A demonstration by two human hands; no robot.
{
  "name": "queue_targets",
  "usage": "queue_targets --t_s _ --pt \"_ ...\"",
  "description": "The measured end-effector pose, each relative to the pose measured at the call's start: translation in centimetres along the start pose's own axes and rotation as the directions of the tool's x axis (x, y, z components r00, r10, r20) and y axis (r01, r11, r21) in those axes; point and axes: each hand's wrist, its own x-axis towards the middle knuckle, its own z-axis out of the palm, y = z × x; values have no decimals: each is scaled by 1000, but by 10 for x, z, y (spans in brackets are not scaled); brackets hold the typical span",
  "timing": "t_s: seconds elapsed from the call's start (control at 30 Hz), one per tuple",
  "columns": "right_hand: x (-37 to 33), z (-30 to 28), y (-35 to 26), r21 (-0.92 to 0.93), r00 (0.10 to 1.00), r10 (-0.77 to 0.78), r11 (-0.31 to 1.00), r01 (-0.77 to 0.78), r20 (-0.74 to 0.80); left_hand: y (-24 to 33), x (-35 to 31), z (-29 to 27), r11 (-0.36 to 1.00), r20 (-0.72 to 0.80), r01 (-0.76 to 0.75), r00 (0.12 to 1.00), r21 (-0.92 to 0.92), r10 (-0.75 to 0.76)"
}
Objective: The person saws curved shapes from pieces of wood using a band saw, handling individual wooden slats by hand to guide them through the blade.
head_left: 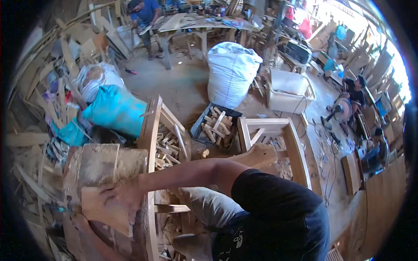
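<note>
A flat, light-brown wooden board (99, 211) with a curved edge lies on a sawdust-covered worktop (98, 163) at the lower left. My right arm reaches across to it from the right. My right hand (123, 196) rests on top of the board, its fingers spread, with the thumb toward the board's right edge. My left hand (81, 222) is at the board's near left edge, its forearm coming up from below. The fingers of that hand are blurred and partly hidden, so their grip does not show.
Wooden frames (152, 130) stand beside the worktop, offcuts within. A dark crate (198, 126) holds wood pieces. Beyond are a white sack (233, 74), a turquoise sack (115, 111) and a white tub (289, 102). Other people work at the back and right, near a fan (343, 109).
</note>
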Motion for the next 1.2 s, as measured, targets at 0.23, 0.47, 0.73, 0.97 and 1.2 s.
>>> queue_targets --t_s 0.23,0.47,0.73,0.97,1.2 --pt "-1 2 1 36 1000 5 999 -5 -3 18 -10 -11 992 -18 92 995 -89 -94" --pt "-5 -3 -11 13 994 93 995 -94 52 10 -14 2 992 -33 103 994 -67 -105" --pt "-7 -2 -7 111 988 120 985 -131 100 26 -6 -6 996 -1 75 997 -39 -75" --pt "-5 -19 -23 50 967 229 971 -235 107 35 -9 -8 999 29 40 999 -29 -39" --pt "-4 23 -19 -87 958 163 978 -188 -236 56 -30 -41 976 141 -166 979 139 146"
